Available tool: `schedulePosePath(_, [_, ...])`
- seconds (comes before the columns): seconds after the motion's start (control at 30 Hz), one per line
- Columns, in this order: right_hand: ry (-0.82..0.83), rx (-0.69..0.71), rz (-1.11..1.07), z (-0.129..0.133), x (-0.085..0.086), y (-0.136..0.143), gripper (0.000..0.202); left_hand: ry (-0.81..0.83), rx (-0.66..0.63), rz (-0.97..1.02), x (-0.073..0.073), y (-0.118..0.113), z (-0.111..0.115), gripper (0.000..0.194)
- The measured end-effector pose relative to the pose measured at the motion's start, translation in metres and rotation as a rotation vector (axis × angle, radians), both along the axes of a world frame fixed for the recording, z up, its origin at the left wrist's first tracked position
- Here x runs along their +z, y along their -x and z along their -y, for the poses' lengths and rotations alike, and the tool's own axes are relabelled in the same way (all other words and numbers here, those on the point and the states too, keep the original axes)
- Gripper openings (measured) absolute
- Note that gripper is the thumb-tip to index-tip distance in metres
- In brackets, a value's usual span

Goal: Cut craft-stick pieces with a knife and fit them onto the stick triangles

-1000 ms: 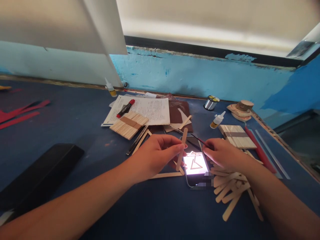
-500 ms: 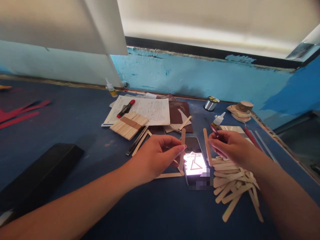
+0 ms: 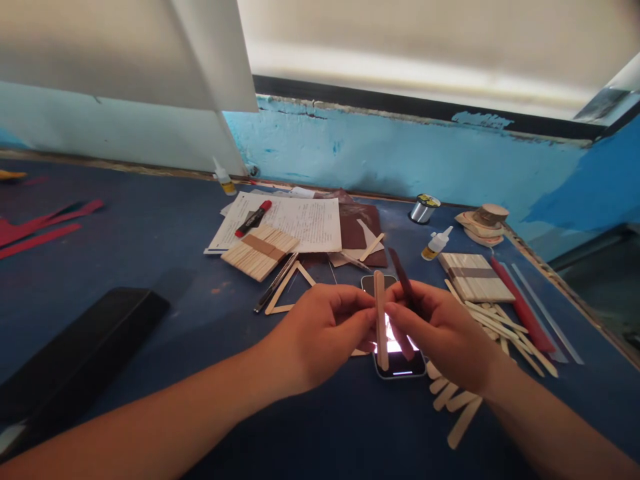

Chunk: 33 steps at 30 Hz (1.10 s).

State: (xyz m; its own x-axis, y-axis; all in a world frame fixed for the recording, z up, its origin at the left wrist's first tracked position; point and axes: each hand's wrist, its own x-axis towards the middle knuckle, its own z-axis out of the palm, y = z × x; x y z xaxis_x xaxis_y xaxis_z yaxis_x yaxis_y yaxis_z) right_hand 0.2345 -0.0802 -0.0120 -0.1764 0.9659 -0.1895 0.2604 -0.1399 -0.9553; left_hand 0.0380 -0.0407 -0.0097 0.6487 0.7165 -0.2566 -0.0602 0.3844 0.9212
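My left hand (image 3: 333, 327) is closed in a pinch on wooden craft sticks (image 3: 381, 327), held upright and close together, apparently two. My right hand (image 3: 445, 327) pinches the same sticks from the other side. A narrow dark reddish strip (image 3: 400, 268) also sticks up from my right hand; its exact kind is unclear. Below both hands lies a lit phone (image 3: 400, 368), its screen partly covered. A triangle of craft sticks (image 3: 281, 309) rests left of the phone, and another stick (image 3: 360, 353) shows partly under my left hand. Loose craft sticks (image 3: 465, 423) lie beneath my right forearm.
Banded stick bundles lie at left (image 3: 260, 252) and right (image 3: 477, 277). Behind are printed sheets (image 3: 310, 223), a marker (image 3: 253, 219), a wire spool (image 3: 424, 209) and a glue bottle (image 3: 437, 243). A utility knife (image 3: 275, 283) and black case (image 3: 90, 353) lie left.
My right hand has moved left, bringing its craft stick against the one in my left hand. The two sticks, earlier apart, are together over the phone.
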Motion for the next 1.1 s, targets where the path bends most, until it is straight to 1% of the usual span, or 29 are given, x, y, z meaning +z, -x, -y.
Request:
schedulePosePath(0.1, [0.015,-0.002,0.0,0.001,0.002,0.002,0.028,0.013,-0.031,0.032,0.001,0.0,0.001,0.015])
schedulePosePath(0.2, [0.005,0.002,0.004,0.003,0.004,0.004,0.029,0.003,-0.036,0.008,0.0,0.0,0.001,0.02])
schedulePosePath(0.3, [-0.04,0.003,-0.013,0.003,0.003,0.005,0.026,0.02,-0.016,-0.038,-0.003,0.0,-0.001,0.025])
schedulePosePath(0.37, [-0.096,-0.009,-0.042,0.002,0.002,0.004,0.024,0.051,-0.02,-0.029,-0.005,0.001,-0.003,0.026])
schedulePosePath(0.4, [-0.13,-0.009,-0.059,0.002,0.001,0.003,0.033,0.067,-0.031,-0.009,-0.005,0.002,-0.005,0.026])
schedulePosePath(0.5, [-0.174,0.036,-0.1,0.003,-0.002,-0.001,0.086,0.098,-0.08,0.075,-0.004,0.006,-0.011,0.022])
schedulePosePath(0.53, [-0.173,0.062,-0.114,0.003,-0.004,-0.002,0.1,0.105,-0.092,0.101,-0.004,0.007,-0.012,0.021])
schedulePosePath(0.6, [-0.161,0.125,-0.149,0.004,-0.008,-0.005,0.12,0.129,-0.107,0.144,-0.003,0.008,-0.015,0.02])
schedulePosePath(0.67, [-0.153,0.176,-0.178,0.004,-0.012,-0.007,0.131,0.171,-0.122,0.181,-0.003,0.009,-0.016,0.018])
schedulePosePath(0.77, [-0.151,0.191,-0.192,0.004,-0.014,-0.007,0.136,0.213,-0.15,0.22,-0.004,0.009,-0.016,0.016])
schedulePosePath(0.9, [-0.144,0.198,-0.183,0.004,-0.012,-0.005,0.133,0.235,-0.181,0.24,-0.004,0.01,-0.015,0.014])
schedulePosePath(1.1, [-0.14,0.19,-0.123,0.006,-0.009,-0.004,0.13,0.243,-0.18,0.235,-0.005,0.009,-0.015,0.014])
